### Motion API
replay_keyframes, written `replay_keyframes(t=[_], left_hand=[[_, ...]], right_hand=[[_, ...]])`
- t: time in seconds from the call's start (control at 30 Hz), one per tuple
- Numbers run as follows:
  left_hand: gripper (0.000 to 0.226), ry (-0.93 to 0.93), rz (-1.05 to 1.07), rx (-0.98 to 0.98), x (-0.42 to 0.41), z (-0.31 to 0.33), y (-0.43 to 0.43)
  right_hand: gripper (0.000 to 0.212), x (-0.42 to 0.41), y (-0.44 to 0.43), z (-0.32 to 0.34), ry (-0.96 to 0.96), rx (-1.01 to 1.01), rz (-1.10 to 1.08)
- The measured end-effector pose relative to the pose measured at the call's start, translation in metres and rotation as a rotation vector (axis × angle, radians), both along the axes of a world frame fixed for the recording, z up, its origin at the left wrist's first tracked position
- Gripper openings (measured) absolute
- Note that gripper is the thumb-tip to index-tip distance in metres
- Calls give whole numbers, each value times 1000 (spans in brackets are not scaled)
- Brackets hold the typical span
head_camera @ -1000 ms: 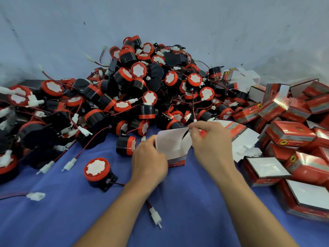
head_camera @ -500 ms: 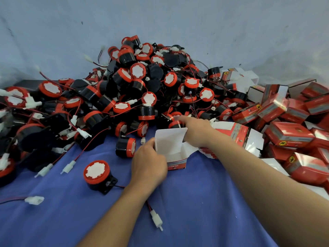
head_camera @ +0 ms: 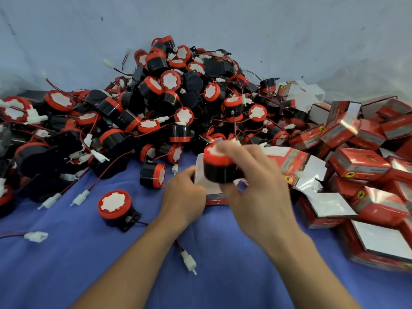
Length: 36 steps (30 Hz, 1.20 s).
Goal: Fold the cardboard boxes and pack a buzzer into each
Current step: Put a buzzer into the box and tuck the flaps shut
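Bright, even light with soft shadows. My right hand [head_camera: 256, 188] and the buzzer [head_camera: 219, 166] it grips smear with motion blur; glossy boxes [head_camera: 361, 161] right of it glare; the edges bow.

I see the right hand [head_camera: 256, 186] gripping a black buzzer [head_camera: 217, 167] with a red cap. It is blurred and sits just above the open cardboard box [head_camera: 211, 192]. The left hand [head_camera: 185, 195] holds that box by its left side on the blue cloth [head_camera: 66, 264]. A heap of buzzers [head_camera: 178, 103] with red wires fills the cloth's far side. Folded red boxes [head_camera: 361, 161] crowd its right edge, with flat box blanks [head_camera: 298, 162] just beside them. One loose buzzer [head_camera: 116, 207] stands left of the left wrist.
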State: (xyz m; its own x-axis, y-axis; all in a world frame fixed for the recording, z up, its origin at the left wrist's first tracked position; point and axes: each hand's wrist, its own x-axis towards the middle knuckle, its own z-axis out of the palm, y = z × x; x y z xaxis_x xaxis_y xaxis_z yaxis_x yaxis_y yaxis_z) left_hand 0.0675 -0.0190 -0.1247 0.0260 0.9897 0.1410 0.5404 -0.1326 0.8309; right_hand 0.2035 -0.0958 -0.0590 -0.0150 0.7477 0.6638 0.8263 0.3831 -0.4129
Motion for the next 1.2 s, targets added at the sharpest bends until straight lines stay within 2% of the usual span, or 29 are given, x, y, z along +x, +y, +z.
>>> replay_keyframes(t=[0.13,0.27,0.37,0.5,0.57,0.63,0.77,0.87,0.97,1.03,1.13,1.2], left_hand=[[35,24,-64,50,-5,5,-3],[30,-42,-99,17,-6,12,-6],[24,-61,-118,25,-5,12,-6],[35,-42,-155,15,-6,11,-7],[34,-12,-175,-31,-6,13,-7],[31,-76,-202,-105,-7,15,-7],[57,-255,-358,-220,-12,18,-5],[50,-452,-487,-297,-13,21,-6],[48,-512,-457,-281,-12,19,-4],[54,-454,-397,-186,-11,16,-7],[51,-238,-288,27,-5,11,-16],[51,-253,-246,25,0,8,-18]], right_hand=[[77,-9,4,-25,-93,-182,-58],[61,-3,1,-32,-110,-247,-60],[45,2,-4,-33,-71,-176,-38],[42,1,4,-32,-127,-28,-145],[38,-4,9,-29,-174,30,-154],[39,-6,11,-30,-185,-1,-138],[41,-1,8,-29,-127,-105,-154],[38,1,7,-23,-168,-215,-163],[31,0,11,-20,-191,-370,-89],[38,1,13,-21,-147,-364,-36],[45,4,15,-24,-167,-357,-33],[47,4,15,-27,-220,-362,-38]])
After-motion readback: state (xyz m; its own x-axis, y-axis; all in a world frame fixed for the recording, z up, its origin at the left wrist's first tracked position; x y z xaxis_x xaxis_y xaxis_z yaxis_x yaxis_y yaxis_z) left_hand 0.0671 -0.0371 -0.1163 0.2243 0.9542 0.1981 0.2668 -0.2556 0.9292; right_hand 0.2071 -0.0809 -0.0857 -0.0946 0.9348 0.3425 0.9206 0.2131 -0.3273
